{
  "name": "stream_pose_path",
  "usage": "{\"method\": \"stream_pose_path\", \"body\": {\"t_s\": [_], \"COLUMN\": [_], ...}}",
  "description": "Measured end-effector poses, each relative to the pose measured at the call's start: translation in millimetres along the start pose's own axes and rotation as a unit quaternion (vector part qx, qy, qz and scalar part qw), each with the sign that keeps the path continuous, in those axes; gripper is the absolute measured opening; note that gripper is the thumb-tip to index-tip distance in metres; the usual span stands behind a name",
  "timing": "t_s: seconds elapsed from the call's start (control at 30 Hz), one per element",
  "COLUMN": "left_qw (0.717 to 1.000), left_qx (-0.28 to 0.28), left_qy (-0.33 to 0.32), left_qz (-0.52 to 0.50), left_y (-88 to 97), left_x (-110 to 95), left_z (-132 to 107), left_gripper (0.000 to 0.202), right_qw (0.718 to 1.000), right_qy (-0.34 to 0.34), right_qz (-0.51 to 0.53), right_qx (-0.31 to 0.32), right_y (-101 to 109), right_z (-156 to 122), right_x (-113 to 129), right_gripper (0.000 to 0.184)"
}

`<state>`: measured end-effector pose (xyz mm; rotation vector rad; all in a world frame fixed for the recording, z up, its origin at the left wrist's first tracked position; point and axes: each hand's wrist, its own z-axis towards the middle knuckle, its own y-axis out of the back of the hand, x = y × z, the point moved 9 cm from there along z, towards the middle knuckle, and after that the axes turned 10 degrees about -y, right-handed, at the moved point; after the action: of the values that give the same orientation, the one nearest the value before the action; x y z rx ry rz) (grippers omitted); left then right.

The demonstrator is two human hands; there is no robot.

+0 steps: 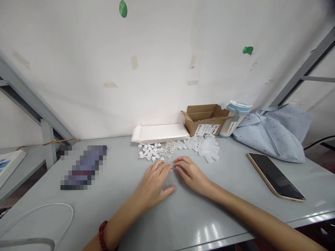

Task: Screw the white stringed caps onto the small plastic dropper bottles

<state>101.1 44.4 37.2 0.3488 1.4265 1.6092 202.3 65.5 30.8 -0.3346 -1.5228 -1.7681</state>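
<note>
My left hand (157, 181) curves over a clear plastic piece (170, 180) on the grey table, fingers across its far end and thumb along its near side. The piece is partly hidden, so its exact kind is unclear. My right hand (193, 175) meets it from the other side, its bent fingertips close together at the far end; what they pinch is too small to make out. Just beyond my fingers lie several small white caps (149, 152), a heap of pale looped cords (169, 149) and several translucent flat plastic pieces (208, 149).
Along the wall stand a white wrapped package (162, 132), an open cardboard box (206, 120) and a lidded cup (234, 118). A light blue cloth bag (269, 134) and a phone (276, 176) are at right. A blurred-out object (85, 167) and a white cable (72, 209) lie left.
</note>
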Motion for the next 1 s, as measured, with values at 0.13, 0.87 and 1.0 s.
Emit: {"method": "stream_pose_path", "body": {"t_s": [0.13, 0.87, 1.0], "left_qw": [0.999, 0.999, 0.999], "left_qx": [-0.013, 0.034, 0.031], "left_qy": [0.010, 0.016, 0.017], "left_qz": [-0.029, 0.002, -0.002], "left_y": [4.7, 6.4, 5.2], "left_x": [1, 31, 34], "left_z": [0, 43, 44], "left_gripper": [0.037, 0.036, 0.036], "right_qw": [0.999, 0.970, 0.968], "right_qy": [0.018, 0.015, 0.012], "right_qz": [-0.030, -0.243, -0.251], "right_qx": [-0.030, -0.026, -0.009], "right_y": [5, 15, 12], "right_z": [3, 31, 32], "right_x": [-3, -46, -46], "right_gripper": [0.021, 0.043, 0.048]}}
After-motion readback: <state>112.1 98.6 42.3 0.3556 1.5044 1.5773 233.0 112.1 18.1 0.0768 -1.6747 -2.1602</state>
